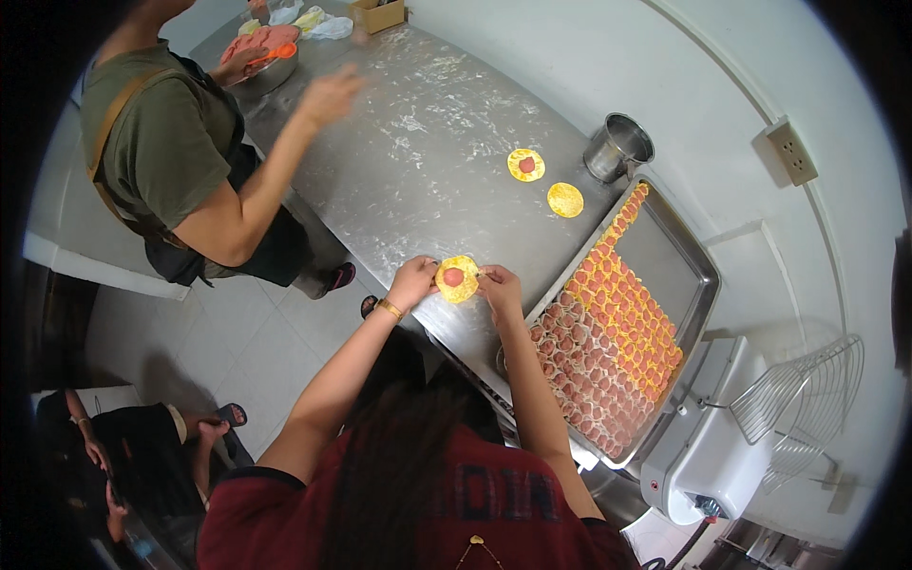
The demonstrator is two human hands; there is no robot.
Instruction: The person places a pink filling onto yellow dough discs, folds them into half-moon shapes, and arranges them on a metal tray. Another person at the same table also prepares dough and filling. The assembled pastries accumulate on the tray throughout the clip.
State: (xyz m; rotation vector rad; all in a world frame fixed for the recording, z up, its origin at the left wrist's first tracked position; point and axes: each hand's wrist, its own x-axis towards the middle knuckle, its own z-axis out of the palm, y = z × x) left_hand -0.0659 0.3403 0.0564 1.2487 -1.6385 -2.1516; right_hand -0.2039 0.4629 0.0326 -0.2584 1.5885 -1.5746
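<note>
Wrapper [470, 282] of yellow dough with pink filling [454, 276] is held at opposite edges by the left hand [414, 283] and right hand [500, 289], near the bench [408, 190] edge — probably light, soft, easily torn, so rim suits gripping.

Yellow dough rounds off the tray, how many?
3. Held round, pink filling on it, between left hand and right hand; pink-topped round on the metal table; bare round nearer the metal cup. Any stacked underneath would be hidden.
</note>
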